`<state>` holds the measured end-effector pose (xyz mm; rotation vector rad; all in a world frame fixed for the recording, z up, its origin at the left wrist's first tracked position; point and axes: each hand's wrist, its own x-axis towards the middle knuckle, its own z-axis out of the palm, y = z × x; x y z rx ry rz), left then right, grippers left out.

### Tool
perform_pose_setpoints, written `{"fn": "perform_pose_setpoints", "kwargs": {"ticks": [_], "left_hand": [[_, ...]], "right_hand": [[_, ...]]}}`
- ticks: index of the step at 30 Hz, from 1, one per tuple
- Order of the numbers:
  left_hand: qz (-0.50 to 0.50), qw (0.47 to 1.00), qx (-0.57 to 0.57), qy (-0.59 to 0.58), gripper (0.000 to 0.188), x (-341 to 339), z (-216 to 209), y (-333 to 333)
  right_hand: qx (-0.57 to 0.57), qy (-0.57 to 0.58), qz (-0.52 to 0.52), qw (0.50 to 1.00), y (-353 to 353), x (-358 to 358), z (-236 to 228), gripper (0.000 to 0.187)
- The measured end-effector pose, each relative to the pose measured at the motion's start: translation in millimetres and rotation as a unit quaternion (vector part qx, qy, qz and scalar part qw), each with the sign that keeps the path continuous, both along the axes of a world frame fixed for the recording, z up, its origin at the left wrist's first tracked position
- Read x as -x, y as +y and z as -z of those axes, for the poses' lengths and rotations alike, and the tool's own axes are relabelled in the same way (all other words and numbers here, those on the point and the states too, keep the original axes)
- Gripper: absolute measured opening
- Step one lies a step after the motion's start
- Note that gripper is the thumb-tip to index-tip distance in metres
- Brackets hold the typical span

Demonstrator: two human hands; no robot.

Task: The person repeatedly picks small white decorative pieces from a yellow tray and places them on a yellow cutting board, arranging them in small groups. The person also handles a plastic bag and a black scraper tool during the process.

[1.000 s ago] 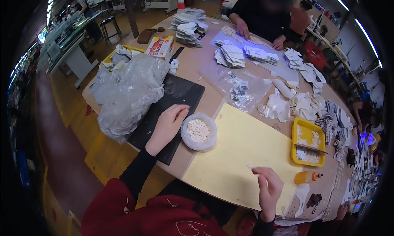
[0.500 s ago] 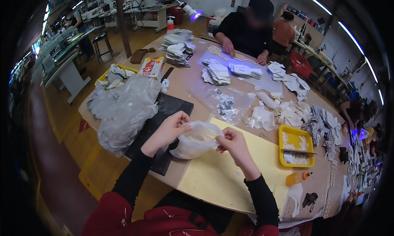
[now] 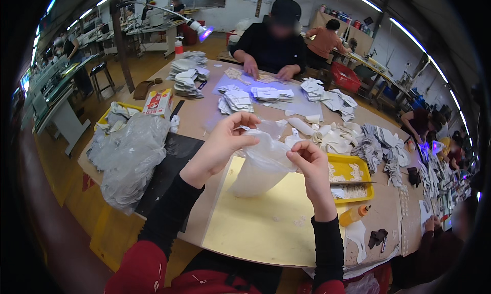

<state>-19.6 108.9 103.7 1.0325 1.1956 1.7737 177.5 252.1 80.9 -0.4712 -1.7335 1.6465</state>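
My left hand (image 3: pixel 225 148) and right hand (image 3: pixel 309 163) pinch the limp, light, slippery clear plastic bag (image 3: pixel 261 166) by its rim, the best hold.

Plastic bag (image 3: pixel 263 163) held up between left hand (image 3: pixel 220 145) and right hand (image 3: pixel 309 163), above a cutting sheet (image 3: pixel 266 222) lying on the table (image 3: pixel 199 120) at its near edge. Left of the sheet lies a dark mat (image 3: pixel 169 166), and on the mat's left side a heap of crumpled plastic bags (image 3: pixel 130 156); right of the sheet sits a tray (image 3: pixel 350 176), with a glue bottle (image 3: pixel 354 216) just in front of it. Behind the hands, stacks of cut pieces (image 3: pixel 235 99) spread across the table toward a seated person (image 3: pixel 273 43) on the far side.
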Motion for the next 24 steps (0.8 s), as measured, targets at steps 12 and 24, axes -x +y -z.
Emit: {"fn": "perform_pose_setpoints", "kwargs": {"ticks": [12,24], "left_hand": [[0.015,0.986,-0.079,0.145,0.059,-30,-7,42],[0.206,0.97,0.114,0.06,0.103,3,131,42]], "right_hand": [[-0.195,0.01,-0.057,0.979,5,38,54,0.093],[0.189,0.205,-0.024,0.96,-20,67,44,0.036]]}}
